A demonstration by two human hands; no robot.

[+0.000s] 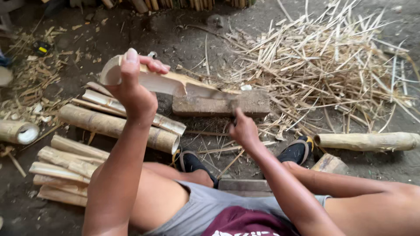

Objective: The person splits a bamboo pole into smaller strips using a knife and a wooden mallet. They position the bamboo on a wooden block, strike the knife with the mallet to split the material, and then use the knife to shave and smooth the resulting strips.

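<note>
We hold a split bamboo piece (162, 82) in our left hand (135, 94), fingers wrapped over its upper edge, thumb raised; the piece slants from the upper left of the frame down to a wooden block (221, 105) at centre, its lower end resting on the block's top edge. Our right hand (243, 129) is closed around a dark tool handle (235, 114) just below the block's front edge; the blade itself cannot be made out. Left of centre, bamboo poles (113, 124) and split bamboo slats (65, 168) lie stacked close to our left leg. A heap of bamboo slivers (332, 65) fills the upper right. One short bamboo pole (367, 140) lies at right, beside our sandal (297, 150). Bare earth floor (183, 39) remains open above the block.
</note>
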